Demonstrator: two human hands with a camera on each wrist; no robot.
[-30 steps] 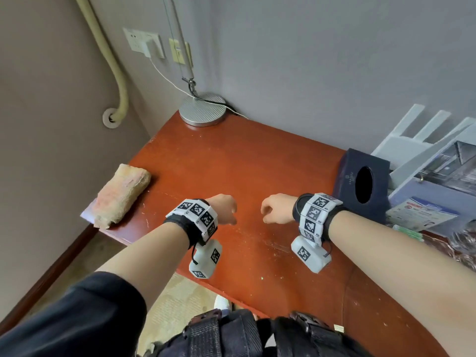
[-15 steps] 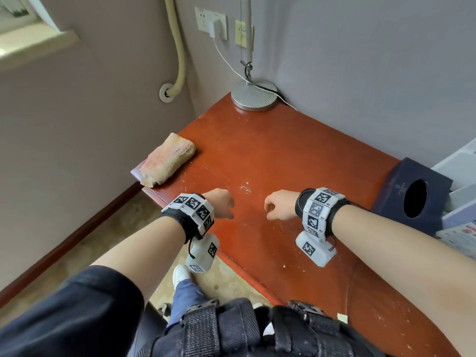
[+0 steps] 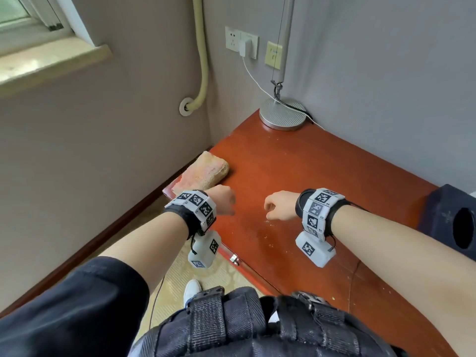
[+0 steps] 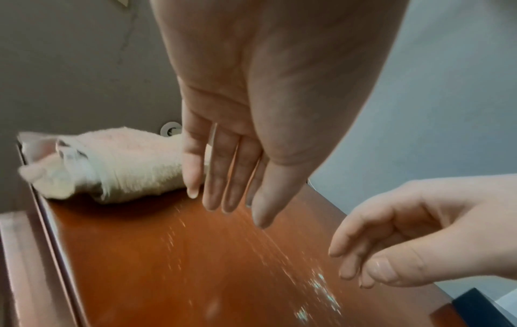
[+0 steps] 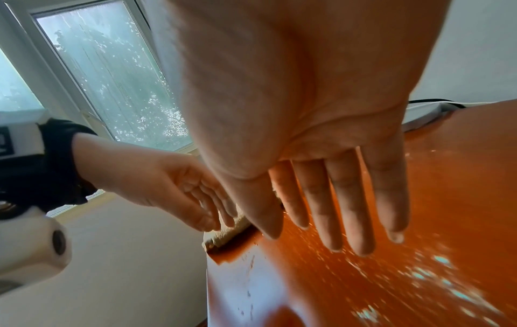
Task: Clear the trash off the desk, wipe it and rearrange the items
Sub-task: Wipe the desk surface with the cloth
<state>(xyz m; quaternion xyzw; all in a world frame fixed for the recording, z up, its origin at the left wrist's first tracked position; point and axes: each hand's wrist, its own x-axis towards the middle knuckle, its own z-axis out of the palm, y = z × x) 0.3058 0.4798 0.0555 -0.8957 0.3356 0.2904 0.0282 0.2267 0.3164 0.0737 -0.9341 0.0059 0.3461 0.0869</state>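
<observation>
A folded pinkish-yellow cloth lies on the left corner of the red-brown desk. My left hand hovers just right of the cloth's near end. In the left wrist view its fingers hang straight down beside the cloth and hold nothing; whether they touch it I cannot tell. My right hand hovers over the desk a hand's width to the right, empty. Its fingers are relaxed. Pale crumbs speckle the desk under and in front of it.
A round metal lamp base with its cable stands in the desk's far corner by the wall. A dark blue tissue box sits at the right edge of view. The desk's left edge drops to the floor beside the wall.
Both hands have shifted left across the desk toward the cloth, and the head view has swung left with them. The left hand now sits beside the cloth's near end.
</observation>
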